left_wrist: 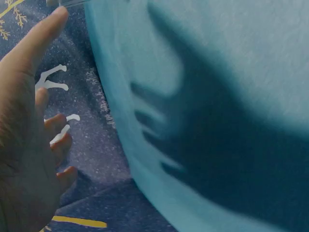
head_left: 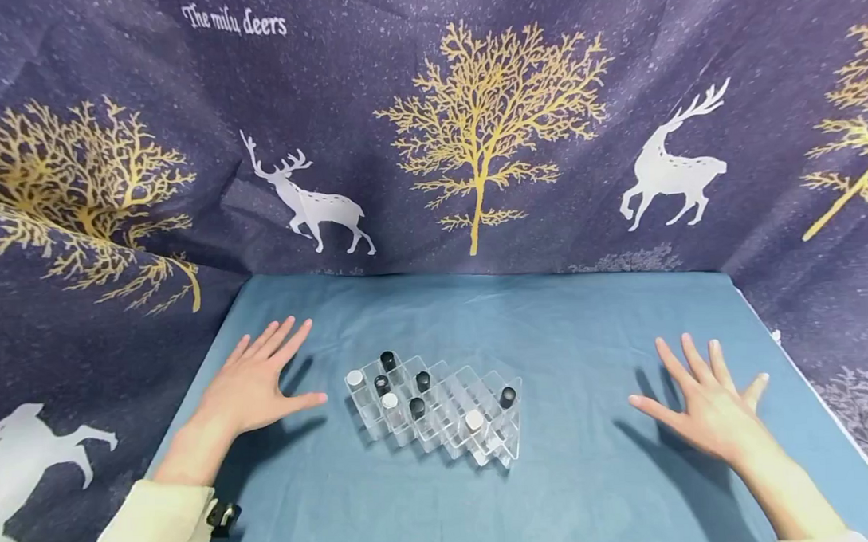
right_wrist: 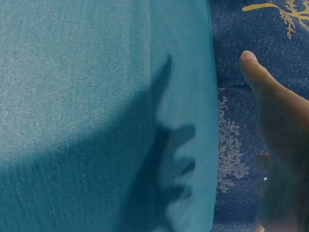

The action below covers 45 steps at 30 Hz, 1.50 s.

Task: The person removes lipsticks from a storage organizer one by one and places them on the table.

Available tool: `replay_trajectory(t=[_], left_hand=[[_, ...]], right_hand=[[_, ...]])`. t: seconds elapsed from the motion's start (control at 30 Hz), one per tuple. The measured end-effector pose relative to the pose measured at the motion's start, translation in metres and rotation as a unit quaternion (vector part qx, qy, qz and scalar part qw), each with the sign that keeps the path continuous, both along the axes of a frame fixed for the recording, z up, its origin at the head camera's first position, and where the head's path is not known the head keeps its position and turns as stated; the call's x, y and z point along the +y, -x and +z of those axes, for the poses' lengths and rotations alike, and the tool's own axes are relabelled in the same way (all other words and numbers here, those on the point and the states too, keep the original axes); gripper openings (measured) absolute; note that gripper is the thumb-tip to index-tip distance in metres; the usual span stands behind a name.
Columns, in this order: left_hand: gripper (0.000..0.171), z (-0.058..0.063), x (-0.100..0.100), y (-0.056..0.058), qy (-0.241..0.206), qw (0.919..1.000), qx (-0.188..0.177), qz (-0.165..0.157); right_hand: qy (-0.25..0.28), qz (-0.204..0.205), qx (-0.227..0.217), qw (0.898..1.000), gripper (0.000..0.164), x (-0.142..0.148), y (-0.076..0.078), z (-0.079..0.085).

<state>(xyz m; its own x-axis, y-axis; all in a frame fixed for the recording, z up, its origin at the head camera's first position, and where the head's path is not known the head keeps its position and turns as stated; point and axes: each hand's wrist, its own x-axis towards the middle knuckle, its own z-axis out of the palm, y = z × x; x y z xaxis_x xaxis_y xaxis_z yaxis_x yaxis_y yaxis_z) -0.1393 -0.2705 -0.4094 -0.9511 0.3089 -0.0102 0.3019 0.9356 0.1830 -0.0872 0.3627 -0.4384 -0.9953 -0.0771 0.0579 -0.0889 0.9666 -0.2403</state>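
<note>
A clear plastic rack (head_left: 449, 402) with a zigzag outline sits mid-table in the head view. Upright in its cells stand several small capped vials, some with black caps, such as one black-capped vial (head_left: 508, 397) at the right end. Others carry white caps, among them a white-capped vial (head_left: 355, 378) at the left corner. My left hand (head_left: 255, 389) hovers left of the rack, fingers spread and thumb toward it, holding nothing. Over the right part of the table my right hand (head_left: 712, 413) is spread too, with nothing in it, well apart from the rack.
A blue cloth (head_left: 557, 498) covers the table, and both hands cast shadows on it. Dark fabric (head_left: 426, 32) printed with deer and trees hangs behind and along the sides. A small black object (head_left: 223, 518) shows at the left sleeve cuff.
</note>
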Motion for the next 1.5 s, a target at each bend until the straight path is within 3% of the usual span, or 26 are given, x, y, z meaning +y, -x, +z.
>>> replay_trajectory(t=[0.33, 0.6, 0.83, 1.03, 1.5], left_hand=[[0.130, 0.014, 0.006, 0.010, 0.002, 0.9980, -0.009, -0.063], [0.134, 0.014, 0.013, 0.013, -0.025, 0.9936, -0.015, -0.110], [0.136, 0.012, 0.024, 0.012, -0.048, 0.9904, -0.046, -0.121], [0.135, 0.007, 0.036, 0.007, -0.068, 0.9871, -0.051, -0.136], [0.130, -0.021, 0.052, 0.000, -0.114, 0.9845, -0.068, -0.115]], right_hand=[[-0.003, 0.013, 0.003, 1.000, 0.105, 0.000, 0.002, 0.007], [-0.011, 0.023, 0.002, 1.000, 0.106, -0.004, 0.002, 0.011], [-0.016, 0.033, 0.000, 0.999, 0.106, -0.013, 0.000, 0.012], [-0.024, 0.040, 0.000, 0.999, 0.106, -0.018, -0.001, 0.013], [-0.023, 0.058, -0.006, 0.998, 0.107, -0.035, -0.008, 0.013]])
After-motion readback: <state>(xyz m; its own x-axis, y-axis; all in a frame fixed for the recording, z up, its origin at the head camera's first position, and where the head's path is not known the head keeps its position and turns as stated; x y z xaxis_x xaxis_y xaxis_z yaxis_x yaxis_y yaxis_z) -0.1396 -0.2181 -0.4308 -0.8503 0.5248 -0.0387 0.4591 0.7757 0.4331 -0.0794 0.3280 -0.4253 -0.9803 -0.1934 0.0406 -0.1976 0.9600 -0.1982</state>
